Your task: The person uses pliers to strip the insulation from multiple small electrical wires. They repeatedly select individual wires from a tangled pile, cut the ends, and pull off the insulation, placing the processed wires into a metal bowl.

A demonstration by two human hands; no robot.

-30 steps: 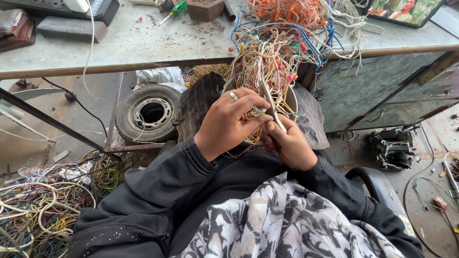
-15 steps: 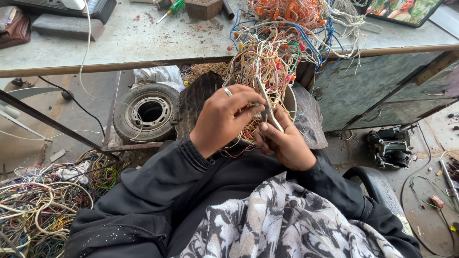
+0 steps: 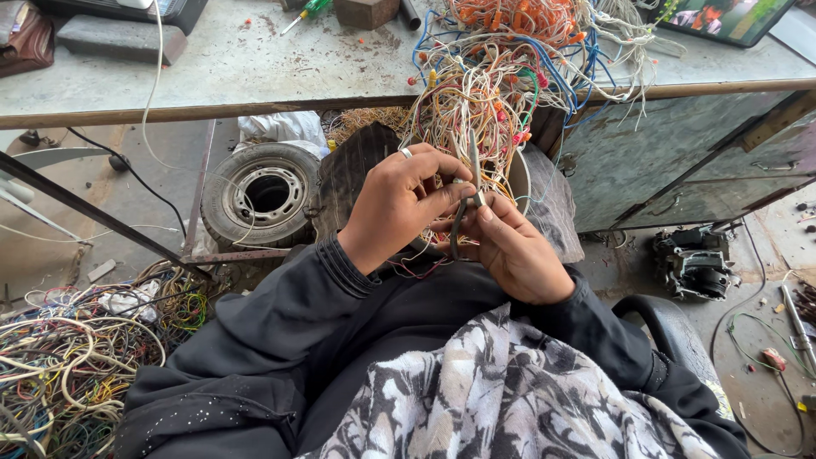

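A tangle of thin white, orange and blue wires [image 3: 489, 81] hangs off the front edge of a grey workbench [image 3: 255, 72] down into my lap. My left hand [image 3: 399, 204], with a ring on one finger, pinches a few of these wires. My right hand [image 3: 518, 251] grips a small cutting tool [image 3: 470, 183] with a metal blade pointing up and dark handles open below it. Both hands meet just under the hanging bundle. A round pale container rim [image 3: 518, 178] shows behind the hands, mostly hidden.
A small tyre on its rim [image 3: 263, 194] lies on the floor to the left. A heap of coloured cable [image 3: 76, 357] fills the lower left. A dark machine part [image 3: 701, 259] sits on the floor at right. A screwdriver [image 3: 306, 13] lies on the bench.
The tool in my right hand has turned more upright and its handles have spread apart. My left hand has shifted its pinch on the wires slightly upward.
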